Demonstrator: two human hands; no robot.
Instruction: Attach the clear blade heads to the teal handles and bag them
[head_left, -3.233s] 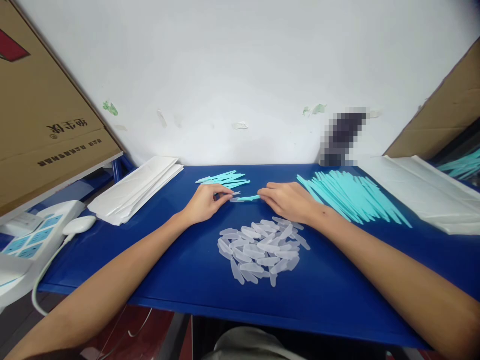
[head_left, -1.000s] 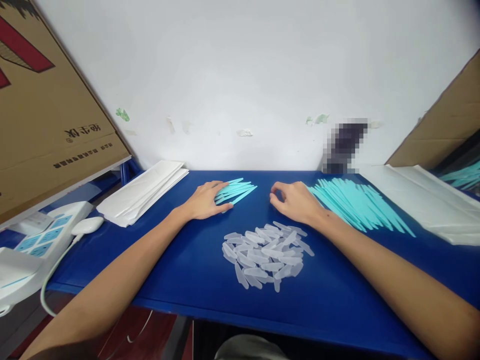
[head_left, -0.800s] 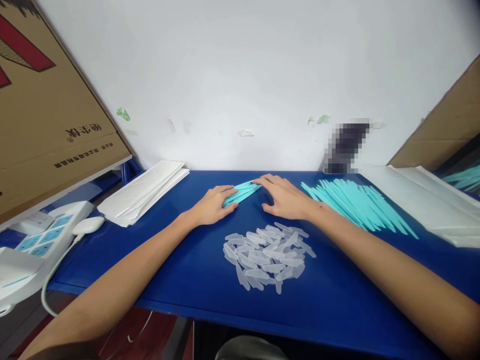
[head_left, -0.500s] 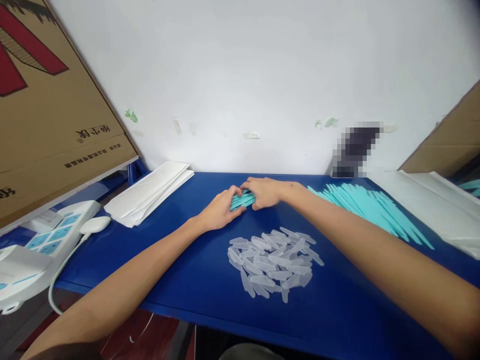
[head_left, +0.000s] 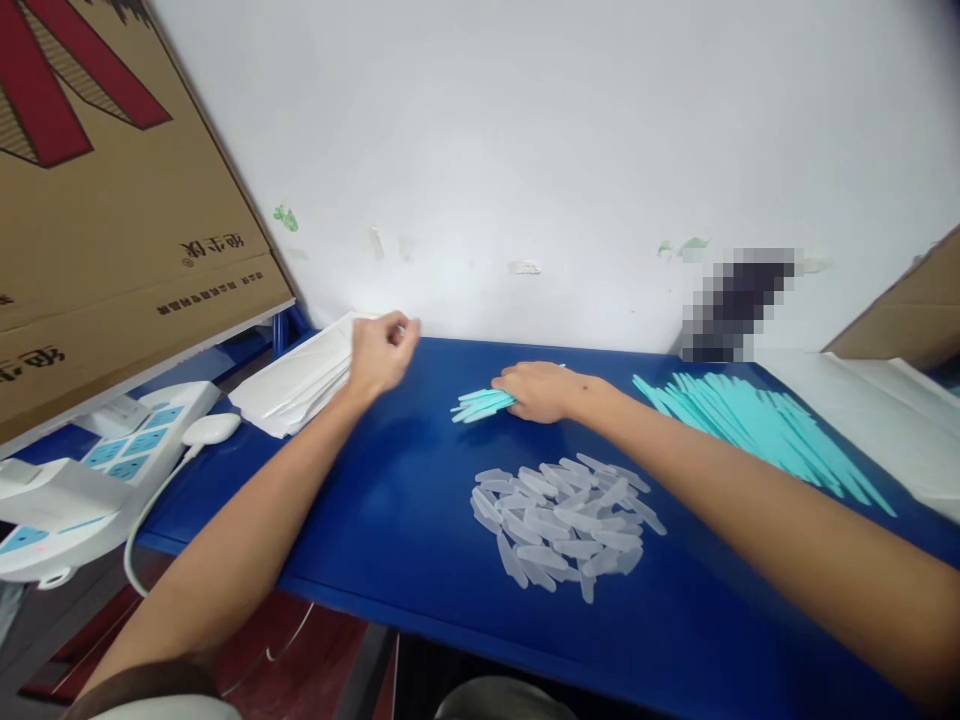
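My right hand (head_left: 536,391) is wrapped round a bundle of thin turquoise sticks (head_left: 480,403) on the blue table. Their ends stick out to the left, slightly fanned, and a tip shows behind the hand. My left hand (head_left: 381,350) is raised at the right end of a stack of white flat sheets or bags (head_left: 292,385), partly covering it. Its fingers are curled in towards the thumb, and nothing shows in them. In front of my right hand lies a loose pile of translucent whitish blade-shaped pieces (head_left: 562,520), which neither hand touches.
More turquoise sticks (head_left: 765,430) lie spread at the right, beside a translucent white sheet (head_left: 892,420). A power strip (head_left: 142,440) with a white plug and cable (head_left: 211,430) is at the left. A large cardboard box (head_left: 135,220) leans there. Behind the table stands a white wall.
My left hand has let go of the turquoise bundle and moved left and up to the white stack. My right hand keeps hold of the bundle. The view has shifted slightly.
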